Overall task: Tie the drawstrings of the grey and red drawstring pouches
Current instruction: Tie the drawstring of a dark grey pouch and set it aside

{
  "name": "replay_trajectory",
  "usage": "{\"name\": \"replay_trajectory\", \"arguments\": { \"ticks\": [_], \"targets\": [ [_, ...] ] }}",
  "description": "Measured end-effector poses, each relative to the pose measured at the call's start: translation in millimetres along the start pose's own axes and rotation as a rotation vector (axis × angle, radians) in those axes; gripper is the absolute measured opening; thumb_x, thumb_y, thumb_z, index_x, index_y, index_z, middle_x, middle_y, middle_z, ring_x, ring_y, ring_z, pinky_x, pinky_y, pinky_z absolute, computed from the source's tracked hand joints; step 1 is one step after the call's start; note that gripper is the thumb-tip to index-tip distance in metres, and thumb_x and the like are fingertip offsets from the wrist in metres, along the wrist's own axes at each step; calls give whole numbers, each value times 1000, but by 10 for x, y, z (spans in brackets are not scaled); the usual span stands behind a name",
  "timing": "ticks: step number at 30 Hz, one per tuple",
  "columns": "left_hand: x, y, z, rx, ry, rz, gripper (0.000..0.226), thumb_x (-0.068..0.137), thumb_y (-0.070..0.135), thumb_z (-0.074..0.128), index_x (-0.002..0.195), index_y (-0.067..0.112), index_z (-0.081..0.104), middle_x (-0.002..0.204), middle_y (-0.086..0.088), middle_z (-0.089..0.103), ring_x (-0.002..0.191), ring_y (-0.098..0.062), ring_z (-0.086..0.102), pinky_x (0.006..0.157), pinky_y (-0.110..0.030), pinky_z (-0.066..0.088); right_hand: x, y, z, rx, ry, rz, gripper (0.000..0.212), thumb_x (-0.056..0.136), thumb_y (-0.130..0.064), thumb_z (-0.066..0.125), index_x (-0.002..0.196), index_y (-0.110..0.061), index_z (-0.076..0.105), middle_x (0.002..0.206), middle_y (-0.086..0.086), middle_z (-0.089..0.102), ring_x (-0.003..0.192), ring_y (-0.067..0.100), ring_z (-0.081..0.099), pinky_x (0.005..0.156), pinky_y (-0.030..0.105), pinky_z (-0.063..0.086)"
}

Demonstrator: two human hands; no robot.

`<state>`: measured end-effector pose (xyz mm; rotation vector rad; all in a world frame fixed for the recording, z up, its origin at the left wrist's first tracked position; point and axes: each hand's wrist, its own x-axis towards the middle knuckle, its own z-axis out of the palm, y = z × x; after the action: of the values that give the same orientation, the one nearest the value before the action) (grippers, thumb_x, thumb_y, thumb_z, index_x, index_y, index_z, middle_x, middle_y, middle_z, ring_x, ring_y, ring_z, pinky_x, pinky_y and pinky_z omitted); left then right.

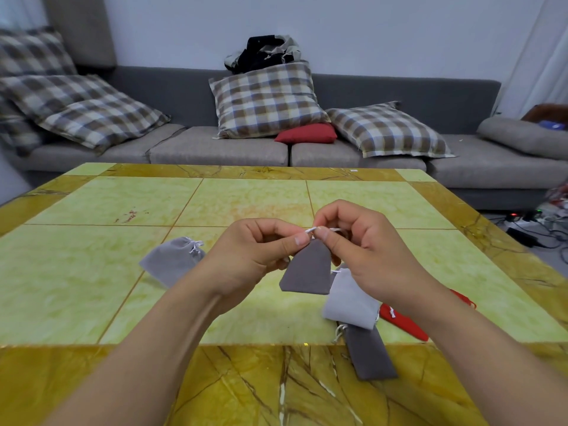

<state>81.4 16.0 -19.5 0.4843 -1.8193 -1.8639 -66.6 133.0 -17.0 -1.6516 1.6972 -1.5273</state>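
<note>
Above the desk [101, 198], the left hand [246, 256] and right hand [362, 244] are each pinching the white drawstring [310, 230] of a dark grey pouch [307, 272]; pulling evenly (pouch hanging free) should be cinching the knot snug.

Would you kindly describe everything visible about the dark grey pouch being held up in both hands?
The dark grey pouch is small, of soft velvety-looking fabric, wider at its flat bottom and gathered narrow at the top. It hangs upright above the yellow-green tiled table, apparently clear of it. A thin white drawstring emerges at its neck, pinched by the left hand and the right hand. Whether it is knotted cannot be told.
</note>
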Motion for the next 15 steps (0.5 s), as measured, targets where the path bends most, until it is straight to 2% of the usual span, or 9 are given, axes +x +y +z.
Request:
{"name": "replay_trajectory", "arguments": {
  "ticks": [4, 6, 8, 11, 15],
  "targets": [
    [-19, 0, 78, -34, 67, 8, 21, 63, 29, 78, 78, 14, 78, 84, -11, 75, 80, -25, 63, 74, -35, 48, -13, 15, 55, -52, 28, -17, 13, 99, -7, 53, 91, -17, 59, 70, 4, 58, 58, 9, 45, 57, 20, 37],
    [-24, 4, 101, -7, 97, 14, 19, 64, 26, 78, 79, 14, 77, 83, -11, 76, 77, -20, 67, 71, -31, 50, -23, 21, 75, -158, 49, -53, 13, 100, -9, 53, 92, -19, 57, 65, 6, 58, 56, 13, 45, 56, 22, 35],
    [-24, 14, 98, 37, 107, 10, 26, 65, 24, 78, 87, 10, 76, 85, -14, 76, 76, -19, 69, 69, -29, 52, -25, 23, 92, -217, 64, -63, 13, 99, -9, 54, 91, -18, 57, 60, -1, 57, 55, 10, 43, 55, 22, 33],
    [-30, 21, 70, 87, 93, 16, 30, 69, 19, 79, 95, 5, 74, 90, -19, 75, 79, -23, 68, 70, -31, 52, -13, 28, 121, -116, 83, -6, 13, 97, -5, 54, 89, -14, 59, 55, -12, 51, 54, 7, 40, 54, 24, 33],
    [-30, 30, 80, 177, 120, 112, 17, 75, 4, 78, 91, 3, 75, 82, -13, 76, 69, -12, 68, 58, -18, 50, -2, 21, 169, 81, 99, 85, 12, 98, 1, 49, 90, -2, 57, 53, -16, 57, 54, 4, 47, 55, 22, 40]
  ]
}}
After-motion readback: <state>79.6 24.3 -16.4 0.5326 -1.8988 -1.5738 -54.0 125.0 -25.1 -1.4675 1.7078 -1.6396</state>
